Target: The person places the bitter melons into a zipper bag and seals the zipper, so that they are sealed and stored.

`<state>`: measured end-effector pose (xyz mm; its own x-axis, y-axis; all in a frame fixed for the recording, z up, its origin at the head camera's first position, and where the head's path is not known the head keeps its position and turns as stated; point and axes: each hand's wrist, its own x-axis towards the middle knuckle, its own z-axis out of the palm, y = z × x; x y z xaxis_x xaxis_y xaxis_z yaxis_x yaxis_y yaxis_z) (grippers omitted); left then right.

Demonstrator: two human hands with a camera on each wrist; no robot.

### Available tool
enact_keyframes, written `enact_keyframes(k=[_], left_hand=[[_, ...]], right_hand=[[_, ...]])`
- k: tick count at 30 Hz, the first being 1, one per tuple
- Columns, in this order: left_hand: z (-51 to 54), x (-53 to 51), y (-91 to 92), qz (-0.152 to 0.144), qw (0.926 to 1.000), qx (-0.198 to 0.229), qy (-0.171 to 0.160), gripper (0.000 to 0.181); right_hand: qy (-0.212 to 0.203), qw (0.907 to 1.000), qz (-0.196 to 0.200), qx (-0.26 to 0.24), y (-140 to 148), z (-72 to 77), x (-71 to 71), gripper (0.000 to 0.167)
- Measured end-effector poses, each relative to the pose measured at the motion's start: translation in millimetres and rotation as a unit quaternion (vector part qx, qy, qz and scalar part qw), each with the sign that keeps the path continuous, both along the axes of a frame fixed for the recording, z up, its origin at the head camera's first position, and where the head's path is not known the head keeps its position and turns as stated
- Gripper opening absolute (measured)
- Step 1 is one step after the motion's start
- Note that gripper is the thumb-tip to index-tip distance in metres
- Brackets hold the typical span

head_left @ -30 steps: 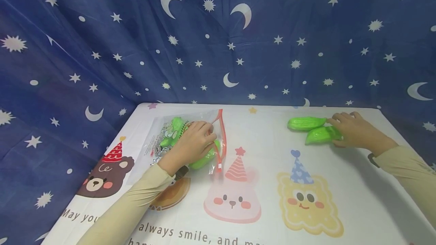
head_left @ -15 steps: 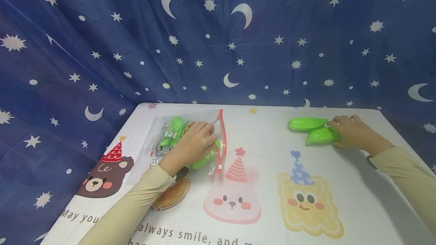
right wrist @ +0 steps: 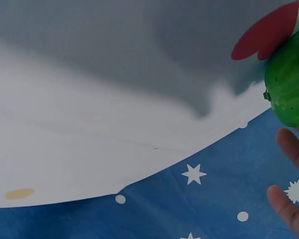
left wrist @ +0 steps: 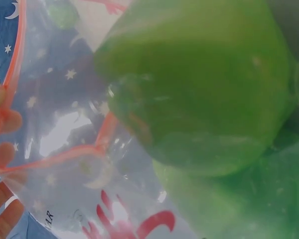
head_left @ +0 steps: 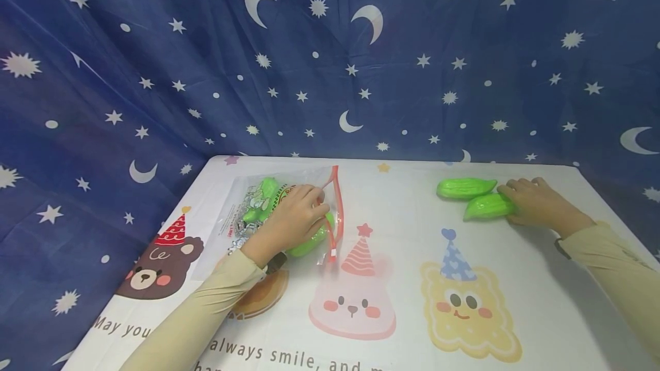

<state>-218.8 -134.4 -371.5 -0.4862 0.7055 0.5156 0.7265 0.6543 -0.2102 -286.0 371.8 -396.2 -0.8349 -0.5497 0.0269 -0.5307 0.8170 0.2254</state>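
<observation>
On the left of the table in the head view lies a clear printed zip bag [head_left: 219, 245] with an orange-red zip edge. Several green vegetables [head_left: 268, 189] show through its plastic. My left hand [head_left: 293, 219] rests over the bag and pinches its zip edge [left wrist: 55, 160] at the mouth, as the left wrist view shows. On the right, a long ridged green vegetable [head_left: 464, 188] lies behind a second green vegetable [head_left: 487, 206]. My right hand [head_left: 538, 205] grips the right end of this nearer one. In the right wrist view, its stem end [right wrist: 289, 84] sits between thumb and fingers.
A white tablecloth [head_left: 402, 210] with cartoon prints covers the table. Behind and to the left hangs a dark blue curtain [head_left: 289, 119] with moons and stars, close to the table's back edge.
My right hand's fingers have closed in on the nearer green vegetable, which has barely moved. The left hand and the bag stay in place.
</observation>
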Motion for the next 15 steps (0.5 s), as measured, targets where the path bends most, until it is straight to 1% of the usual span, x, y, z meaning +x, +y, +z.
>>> enact_keyframes(k=[9,15], left_hand=[[0.0,0.2,-0.3,-0.001,1.0,0.0,0.003,0.012],[-0.4,0.2,-0.4,-0.001,1.0,0.003,0.004,0.013]], right_hand=[[0.026,0.9993,0.018,-0.019,2.5,-0.1,3.6,0.049],[0.065,0.9949,0.055,-0.054,6.3,0.3,8.3,0.05]])
